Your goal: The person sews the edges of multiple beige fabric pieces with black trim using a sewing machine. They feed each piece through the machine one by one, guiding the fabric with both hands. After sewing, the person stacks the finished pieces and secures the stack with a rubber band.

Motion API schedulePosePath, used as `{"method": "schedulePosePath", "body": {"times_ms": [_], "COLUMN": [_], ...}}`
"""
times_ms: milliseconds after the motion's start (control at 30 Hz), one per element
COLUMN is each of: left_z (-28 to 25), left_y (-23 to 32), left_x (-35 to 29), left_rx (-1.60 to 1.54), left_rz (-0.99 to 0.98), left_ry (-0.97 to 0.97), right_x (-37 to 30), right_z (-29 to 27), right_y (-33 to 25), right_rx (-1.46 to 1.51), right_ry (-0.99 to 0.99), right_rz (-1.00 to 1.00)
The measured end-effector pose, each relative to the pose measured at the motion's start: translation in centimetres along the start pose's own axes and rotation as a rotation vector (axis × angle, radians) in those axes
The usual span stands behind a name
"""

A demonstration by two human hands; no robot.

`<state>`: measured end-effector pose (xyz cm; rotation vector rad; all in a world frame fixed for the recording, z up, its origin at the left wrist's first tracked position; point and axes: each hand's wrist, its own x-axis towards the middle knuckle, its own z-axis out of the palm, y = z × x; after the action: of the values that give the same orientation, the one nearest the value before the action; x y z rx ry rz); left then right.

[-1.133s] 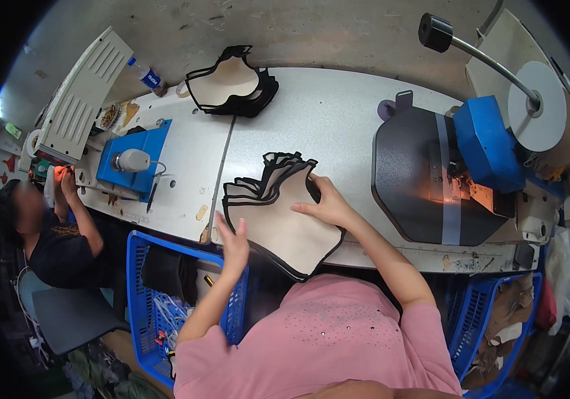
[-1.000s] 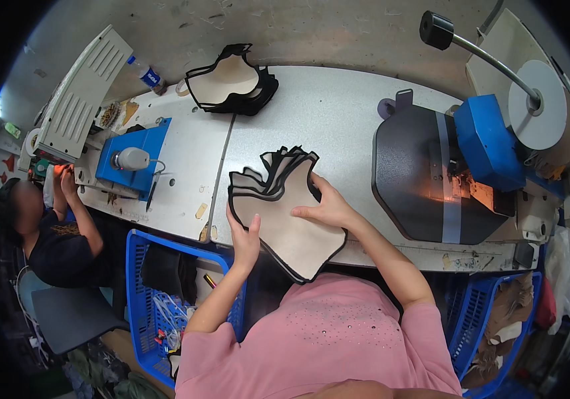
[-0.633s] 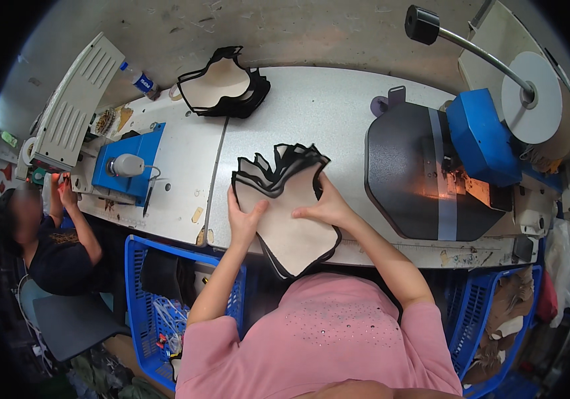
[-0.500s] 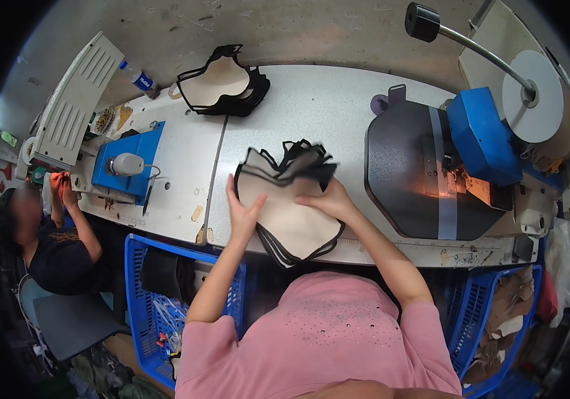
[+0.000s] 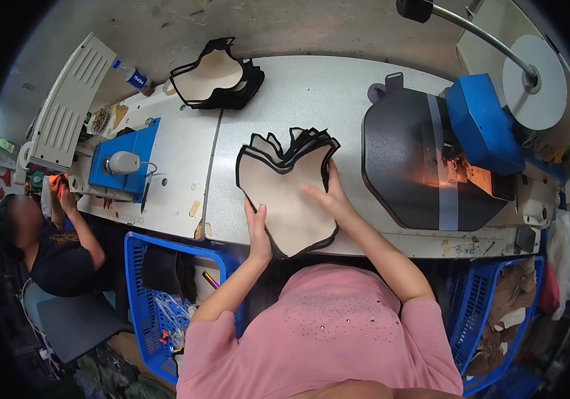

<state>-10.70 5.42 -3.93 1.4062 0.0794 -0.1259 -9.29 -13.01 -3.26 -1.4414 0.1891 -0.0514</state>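
Note:
A stack of cream fabric pieces (image 5: 291, 213) with black edging, shaped rather like shoe uppers, is between my two hands just over the table's near side. My left hand (image 5: 258, 234) grips its lower left edge, thumb on top and fingers underneath. On the right edge, my right hand (image 5: 335, 199) holds the stack, its thumb lying on the top cream face and the other fingers behind. The upper ends of the pieces fan apart in black-rimmed points. Another stack of similar pieces (image 5: 220, 76) lies at the back of the table.
On the right stands a blue sewing machine (image 5: 481, 126) with a dark work plate (image 5: 401, 166). Another blue machine (image 5: 122, 163) is left, near a bottle (image 5: 133, 78). Blue baskets (image 5: 133, 292) flank me below the table edge (image 5: 391, 251). A co-worker (image 5: 65, 229) sits at far left.
The fanned stack has come together more evenly, and its top face lies flatter. My left hand has slid down its left edge; my right hand has shifted slightly up its right side.

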Motion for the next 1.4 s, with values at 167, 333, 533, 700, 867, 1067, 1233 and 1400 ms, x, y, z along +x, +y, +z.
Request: {"method": "schedulePosePath", "body": {"times_ms": [167,333,533,700,867,1067,1233,1400], "left_z": [1.6,3.2,2.3,-0.2,0.0,0.7,0.5,-0.2], "left_y": [1.5,3.5,0.6,4.9,9.0,7.8,7.7,5.6], "left_x": [0.6,0.2,3.2,15.2,24.3,27.8,29.0,26.9], "left_rx": [0.078,-0.197,0.255,0.099,-0.569,-0.529,-0.556,-0.528], "left_rz": [-0.037,-0.081,-0.118,-0.074,-0.479,-0.474,-0.521,-0.391], "left_ry": [0.045,-0.075,0.080,0.207,0.277,0.281,0.333,0.163], "right_x": [0.6,0.7,2.1,1.6,0.7,0.2,0.0,-0.4], "right_z": [-1.6,-0.5,-3.0,-4.8,-4.8,-4.9,-4.8,-5.2], "right_y": [-1.7,0.8,2.0,1.0,-1.9,-1.9,-2.1,-0.3], "right_rx": [0.073,-0.004,-0.225,-0.337,-0.343,-0.325,-0.333,-0.297], "right_ry": [-0.181,0.069,0.059,0.061,-0.028,-0.020,-0.003,-0.002], "right_rz": [0.131,0.051,0.024,0.158,0.232,0.242,0.250,0.163]}}
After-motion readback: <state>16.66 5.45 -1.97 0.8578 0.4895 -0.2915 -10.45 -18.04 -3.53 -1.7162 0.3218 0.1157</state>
